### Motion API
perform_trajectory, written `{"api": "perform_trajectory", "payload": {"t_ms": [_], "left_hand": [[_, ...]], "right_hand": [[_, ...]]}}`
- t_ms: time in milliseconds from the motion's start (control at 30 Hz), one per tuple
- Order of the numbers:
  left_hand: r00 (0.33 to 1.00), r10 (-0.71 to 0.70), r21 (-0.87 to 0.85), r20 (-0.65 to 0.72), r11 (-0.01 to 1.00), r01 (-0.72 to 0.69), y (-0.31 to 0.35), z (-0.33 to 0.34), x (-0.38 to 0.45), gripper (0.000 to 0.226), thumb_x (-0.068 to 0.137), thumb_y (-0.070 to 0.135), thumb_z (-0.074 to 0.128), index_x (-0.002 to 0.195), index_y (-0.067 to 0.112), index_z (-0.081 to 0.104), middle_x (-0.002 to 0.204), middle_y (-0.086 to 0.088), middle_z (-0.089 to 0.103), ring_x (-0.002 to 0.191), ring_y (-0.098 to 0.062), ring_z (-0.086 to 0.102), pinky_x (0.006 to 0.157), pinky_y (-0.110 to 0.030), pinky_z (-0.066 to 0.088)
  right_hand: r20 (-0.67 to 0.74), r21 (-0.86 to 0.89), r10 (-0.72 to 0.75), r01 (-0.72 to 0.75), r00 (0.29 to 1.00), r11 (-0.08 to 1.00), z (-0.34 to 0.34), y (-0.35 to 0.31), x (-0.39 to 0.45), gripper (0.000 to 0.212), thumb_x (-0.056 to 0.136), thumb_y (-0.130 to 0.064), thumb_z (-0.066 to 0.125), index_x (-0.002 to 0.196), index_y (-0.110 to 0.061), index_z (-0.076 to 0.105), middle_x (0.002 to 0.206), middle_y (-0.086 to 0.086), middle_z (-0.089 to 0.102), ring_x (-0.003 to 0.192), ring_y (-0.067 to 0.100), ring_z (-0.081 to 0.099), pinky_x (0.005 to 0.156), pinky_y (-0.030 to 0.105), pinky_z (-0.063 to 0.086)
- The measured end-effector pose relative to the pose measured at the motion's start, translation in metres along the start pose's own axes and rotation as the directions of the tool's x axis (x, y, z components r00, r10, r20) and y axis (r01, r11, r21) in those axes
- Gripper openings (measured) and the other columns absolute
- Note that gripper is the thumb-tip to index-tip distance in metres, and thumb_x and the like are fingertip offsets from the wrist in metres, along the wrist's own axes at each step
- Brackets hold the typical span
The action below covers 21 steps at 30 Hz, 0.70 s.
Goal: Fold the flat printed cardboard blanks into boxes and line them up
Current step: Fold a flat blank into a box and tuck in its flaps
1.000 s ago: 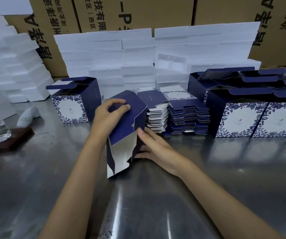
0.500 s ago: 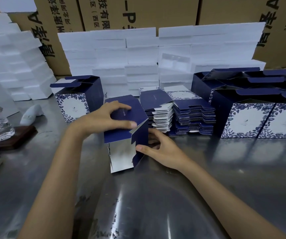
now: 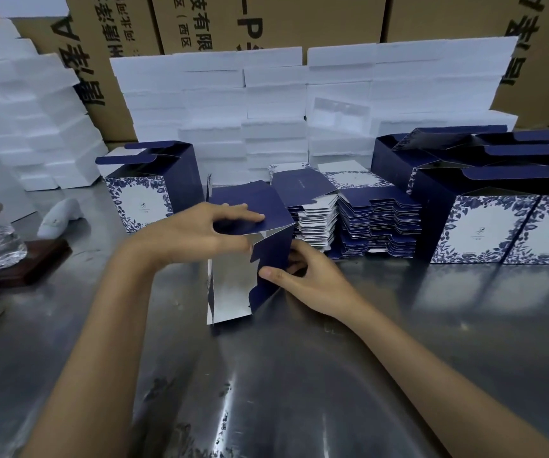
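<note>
- Sitting mid-table on the shiny steel table [image 3: 398,342], the half-folded box [image 3: 250,246] is pinched at its top flap by the left hand [image 3: 197,236].
- The right hand [image 3: 306,279] grips its right side, fingers curled.
- The stack of flat blanks [image 3: 362,226] sits just behind; the finished boxes [image 3: 498,223] line the right.
- White foam blocks [image 3: 266,104] and brown cartons [image 3: 283,21] wall off the back.

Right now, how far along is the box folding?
Done: one folded box stands at left, and several more are lined up at right. In hand: the left hand folds a flap on a half-formed box while the right hand steadies its side. Left: two stacks of flat blanks remain behind it.
</note>
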<state>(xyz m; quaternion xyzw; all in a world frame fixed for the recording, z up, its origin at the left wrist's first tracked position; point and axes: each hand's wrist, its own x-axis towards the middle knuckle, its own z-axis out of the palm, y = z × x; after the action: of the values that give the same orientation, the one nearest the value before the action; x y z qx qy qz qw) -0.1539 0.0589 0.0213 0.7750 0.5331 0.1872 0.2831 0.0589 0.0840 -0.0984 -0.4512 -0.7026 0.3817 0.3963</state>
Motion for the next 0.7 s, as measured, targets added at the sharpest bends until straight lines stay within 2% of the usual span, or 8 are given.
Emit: {"api": "perform_trajectory", "payload": {"t_ms": [67,133,233,300,367,467,567,700], "left_hand": [[1.000,-0.021,0.000,0.006,1.000,0.021,0.004,-0.004,0.002,0.051,0.069,0.047,0.076,0.119,0.056,0.065,0.150,0.026,0.042,0.119,0.024,0.038,0.108,-0.020,0.030],[0.998,-0.062,-0.015,0.033,0.998,0.063,0.007,-0.011,0.003,0.061,0.053,0.054,0.073,0.114,0.053,0.069,0.141,0.024,0.053,0.124,0.007,0.049,0.107,-0.024,0.041],[0.982,-0.140,0.015,0.126,0.990,0.139,0.012,-0.024,0.005,0.067,0.043,0.056,0.075,0.109,0.050,0.069,0.125,0.003,0.060,0.109,-0.015,0.062,0.082,-0.026,0.054],[0.964,-0.211,0.118,0.164,0.974,0.193,0.016,-0.032,0.010,0.068,0.038,0.065,0.080,0.104,0.053,0.067,0.116,0.005,0.057,0.099,-0.011,0.060,0.074,-0.027,0.051],[0.954,-0.264,0.211,0.145,0.950,0.231,0.020,-0.037,0.017,0.072,0.035,0.082,0.077,0.101,0.053,0.067,0.115,0.019,0.057,0.107,-0.003,0.056,0.083,-0.030,0.051],[0.970,-0.241,0.272,0.044,0.937,0.220,0.020,-0.038,0.029,0.075,0.045,0.100,0.057,0.097,0.048,0.070,0.113,0.024,0.061,0.114,-0.001,0.053,0.098,-0.033,0.045],[0.975,-0.192,0.233,-0.111,0.949,0.213,0.014,-0.028,0.042,0.065,0.055,0.088,0.057,0.101,0.043,0.069,0.100,0.021,0.059,0.111,-0.008,0.055,0.084,-0.027,0.039],[0.961,-0.129,0.206,-0.243,0.962,0.181,-0.004,-0.006,0.049,0.058,0.064,0.086,0.063,0.107,0.048,0.063,0.094,0.011,0.050,0.118,-0.021,0.042,0.107,-0.046,0.038]], "right_hand": [[-0.051,-0.060,0.004,-0.007,0.999,0.998,0.004,-0.005,0.003,0.067,0.069,-0.069,0.072,0.122,-0.030,0.062,0.109,-0.016,0.073,0.098,0.001,0.067,0.089,0.034,0.056],[-0.109,-0.130,-0.006,-0.008,0.994,0.992,0.009,-0.008,0.006,0.059,0.074,-0.066,0.073,0.118,-0.028,0.064,0.103,-0.013,0.074,0.092,0.006,0.068,0.085,0.037,0.057],[-0.162,-0.245,-0.029,-0.012,0.986,0.970,0.016,-0.009,0.009,0.044,0.085,-0.056,0.073,0.111,-0.021,0.066,0.096,-0.004,0.074,0.086,0.016,0.067,0.081,0.041,0.056],[-0.148,-0.265,-0.033,-0.007,0.988,0.964,0.017,-0.009,0.007,0.043,0.083,-0.058,0.074,0.104,-0.022,0.065,0.091,-0.005,0.071,0.081,0.013,0.064,0.075,0.037,0.054],[-0.109,-0.295,-0.055,0.020,0.993,0.955,0.013,-0.007,0.005,0.042,0.082,-0.058,0.076,0.097,-0.023,0.061,0.085,-0.008,0.065,0.074,0.009,0.058,0.065,0.029,0.047],[-0.017,-0.404,-0.067,0.055,0.998,0.913,0.004,-0.004,0.003,0.042,0.085,-0.057,0.073,0.087,-0.019,0.056,0.079,-0.005,0.060,0.073,0.016,0.057,0.062,0.032,0.042],[0.090,-0.545,-0.037,0.080,0.995,0.835,0.000,-0.005,0.006,0.046,0.090,-0.059,0.066,0.078,-0.016,0.054,0.074,0.000,0.061,0.072,0.021,0.058,0.062,0.036,0.041],[0.154,-0.525,-0.024,0.102,0.988,0.845,-0.006,-0.006,0.015,0.041,0.094,-0.046,0.067,0.068,-0.017,0.054,0.066,-0.001,0.057,0.063,0.016,0.052,0.058,0.033,0.035]]}}
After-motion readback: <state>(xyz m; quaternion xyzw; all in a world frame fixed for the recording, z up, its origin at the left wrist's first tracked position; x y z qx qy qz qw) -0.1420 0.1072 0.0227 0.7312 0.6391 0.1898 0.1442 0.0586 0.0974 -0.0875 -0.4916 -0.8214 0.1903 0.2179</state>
